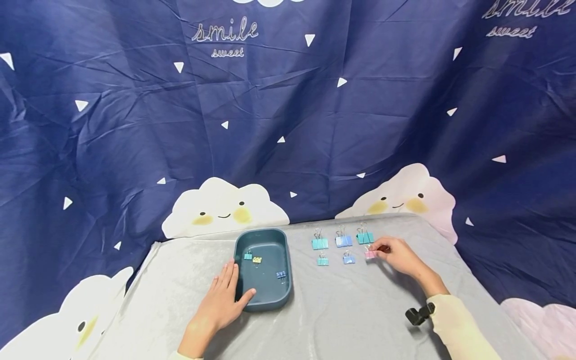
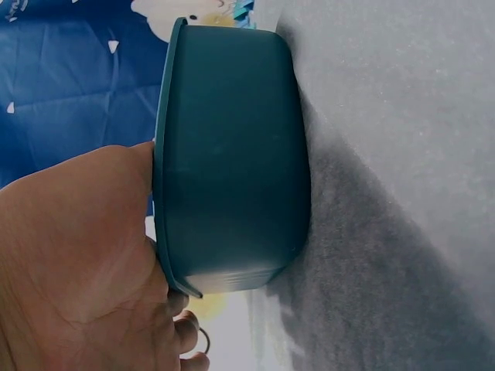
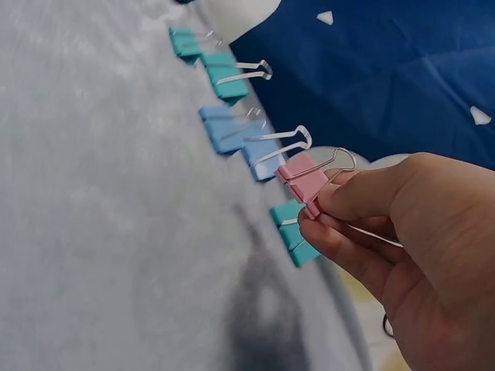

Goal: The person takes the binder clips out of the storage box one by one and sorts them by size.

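Nearest, a person's pale right sleeve (image 1: 461,325) reaches over the worktop (image 1: 351,320), which is covered in grey cloth, and a small black device (image 1: 418,315) sits at its cuff. To the left, the left hand (image 1: 218,302) rests against the tray (image 1: 263,292), its fingers straight and spread along the left rim, its thumb lying over the near left corner; it grips nothing. Inside the blue-green tray lie three small clips: a dark blue clip (image 1: 281,274) near the right wall, then a yellow patterned clip (image 1: 257,260), and just beyond it a little teal clip (image 1: 248,255).

Right of the tray, well apart from it, runs a row of small clips: a small teal clip (image 1: 322,260), a small blue clip (image 1: 348,259) and, at the right end, the pink clip (image 1: 370,254), pinched between the thumb and fingers of the right hand (image 1: 400,257). Whether the pink clip touches the cloth cannot be told.

Behind them stand three bigger clips: a light teal clip (image 1: 320,243), a large blue clip (image 1: 344,241) and a deeper teal clip (image 1: 365,237). Farthest hangs a dark blue curtain (image 1: 279,110) with white triangles and smiling clouds.
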`<state>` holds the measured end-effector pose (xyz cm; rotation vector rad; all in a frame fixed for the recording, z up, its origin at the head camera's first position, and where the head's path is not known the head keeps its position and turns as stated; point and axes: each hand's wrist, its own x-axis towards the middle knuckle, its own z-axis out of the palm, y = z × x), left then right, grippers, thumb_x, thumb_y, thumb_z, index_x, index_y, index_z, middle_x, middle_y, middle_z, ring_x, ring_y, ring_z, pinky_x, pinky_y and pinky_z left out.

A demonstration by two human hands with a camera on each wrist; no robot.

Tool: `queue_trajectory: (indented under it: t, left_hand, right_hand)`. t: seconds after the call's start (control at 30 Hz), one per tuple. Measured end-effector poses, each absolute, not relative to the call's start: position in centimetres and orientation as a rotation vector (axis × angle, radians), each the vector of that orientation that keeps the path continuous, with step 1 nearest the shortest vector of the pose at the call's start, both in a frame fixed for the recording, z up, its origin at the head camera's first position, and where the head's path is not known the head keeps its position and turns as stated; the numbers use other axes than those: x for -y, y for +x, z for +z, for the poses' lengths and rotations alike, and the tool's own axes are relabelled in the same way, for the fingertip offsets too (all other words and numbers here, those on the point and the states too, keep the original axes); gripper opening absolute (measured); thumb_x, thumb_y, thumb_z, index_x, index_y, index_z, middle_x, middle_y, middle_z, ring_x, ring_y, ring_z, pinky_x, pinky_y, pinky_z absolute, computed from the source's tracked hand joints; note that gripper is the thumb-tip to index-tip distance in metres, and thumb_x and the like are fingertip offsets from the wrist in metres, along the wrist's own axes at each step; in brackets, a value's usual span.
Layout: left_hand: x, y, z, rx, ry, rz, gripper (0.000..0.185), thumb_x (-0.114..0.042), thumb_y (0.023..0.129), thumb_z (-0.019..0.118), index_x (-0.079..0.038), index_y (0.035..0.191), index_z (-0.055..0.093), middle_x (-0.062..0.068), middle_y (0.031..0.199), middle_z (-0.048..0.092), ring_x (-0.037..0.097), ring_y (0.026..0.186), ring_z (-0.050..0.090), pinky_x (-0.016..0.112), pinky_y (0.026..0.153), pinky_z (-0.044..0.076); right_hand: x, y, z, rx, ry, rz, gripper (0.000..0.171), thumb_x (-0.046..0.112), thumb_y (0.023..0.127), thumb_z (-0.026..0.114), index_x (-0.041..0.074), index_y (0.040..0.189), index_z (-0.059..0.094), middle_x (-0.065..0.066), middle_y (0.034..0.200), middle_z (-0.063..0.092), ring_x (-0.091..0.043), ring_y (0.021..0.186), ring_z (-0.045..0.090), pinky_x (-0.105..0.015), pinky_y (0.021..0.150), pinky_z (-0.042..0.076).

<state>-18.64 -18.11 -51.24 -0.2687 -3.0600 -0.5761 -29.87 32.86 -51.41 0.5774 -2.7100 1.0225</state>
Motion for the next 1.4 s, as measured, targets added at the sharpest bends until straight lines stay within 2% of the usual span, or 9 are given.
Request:
queue_trajectory:
  t: [0.47,0.77,1.23,1.4]
  left_hand:
    - [18.1,-18.7,-51.3,3.062,-0.27,-0.566,0.093,-0.06,0.106,0.055,0.004,0.167,0.026,0.022,0.177,0.018,0.041,0.165,0.018,0.064,0.132,0.022]
    - [18.0,-18.7,-51.2,3.071,-0.26,-0.559,0.093,-0.06,0.106,0.054,0.004,0.167,0.026,0.022,0.178,0.017,0.041,0.166,0.017,0.063,0.132,0.022]
    - [17.8,-18.5,-50.9,3.067,-0.258,-0.555,0.092,-0.058,0.106,0.055,0.005,0.166,0.026,0.022,0.177,0.018,0.042,0.165,0.018,0.063,0.132,0.023]
    - [17.8,-18.5,-50.9,3.069,-0.259,-0.559,0.092,-0.058,0.106,0.055,0.005,0.166,0.026,0.023,0.177,0.017,0.042,0.165,0.018,0.063,0.132,0.022]
  right_hand:
    - [-33.6,-30.8,-54.0,2.74,0.503,1.031,0.01,-0.005,0.091,0.075,0.003,0.095,0.078,-0.013,0.101,0.077,-0.018,0.09,0.069,-0.029,0.08,0.058]
    - [-33.7,-30.9,-54.9,2.747,0.468,0.979,0.01,-0.005,0.092,0.074,0.004,0.096,0.078,-0.015,0.102,0.076,-0.025,0.093,0.068,-0.043,0.084,0.058]
    - [-33.7,-30.9,-55.0,2.752,0.427,0.961,0.007,0.0,0.094,0.075,0.004,0.099,0.078,-0.013,0.101,0.077,-0.02,0.09,0.067,-0.036,0.079,0.056]
    - [-33.8,-31.0,-54.9,2.757,0.436,0.972,0.01,-0.002,0.094,0.072,0.001,0.103,0.076,-0.013,0.101,0.077,-0.022,0.09,0.069,-0.038,0.08,0.057]
